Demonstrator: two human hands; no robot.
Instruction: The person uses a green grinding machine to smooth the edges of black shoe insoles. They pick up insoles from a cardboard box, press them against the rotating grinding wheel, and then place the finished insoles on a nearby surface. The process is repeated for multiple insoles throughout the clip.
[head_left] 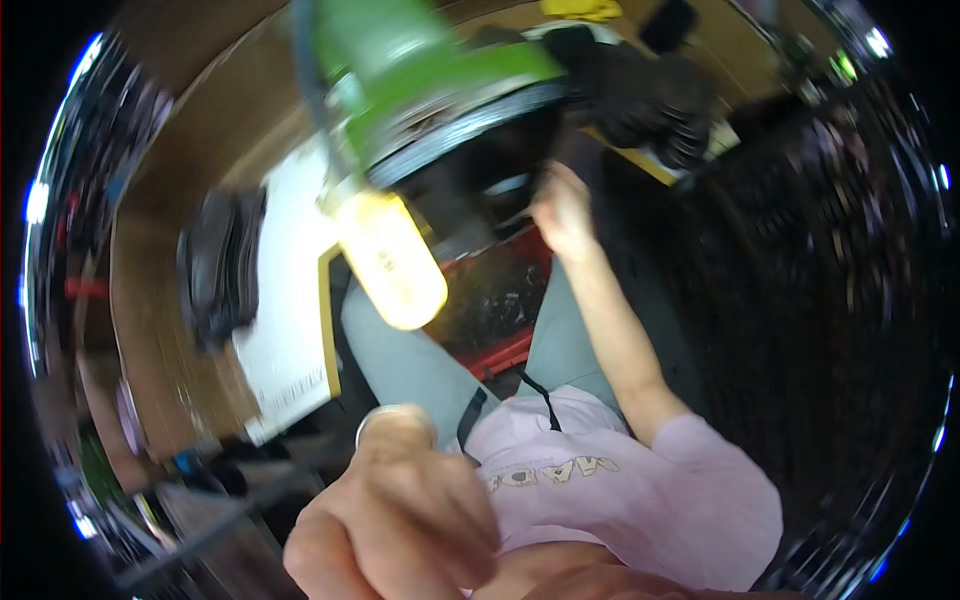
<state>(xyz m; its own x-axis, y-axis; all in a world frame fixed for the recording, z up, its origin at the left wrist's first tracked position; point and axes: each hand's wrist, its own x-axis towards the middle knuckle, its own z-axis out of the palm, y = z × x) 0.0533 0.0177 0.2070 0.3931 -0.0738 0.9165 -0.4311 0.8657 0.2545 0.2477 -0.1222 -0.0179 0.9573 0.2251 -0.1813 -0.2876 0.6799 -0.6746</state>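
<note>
The right hand (562, 215) sits just beside the dark underside of the green machine (430, 90), fingers seemingly curled; blur leaves it unclear how wide its grip is or whether it holds anything. The left hand (400, 520) is close to the camera, fingers bent, its grip likewise impossible to judge. The machine lies ahead of both, a lit lamp (392, 262) beside it.
</note>
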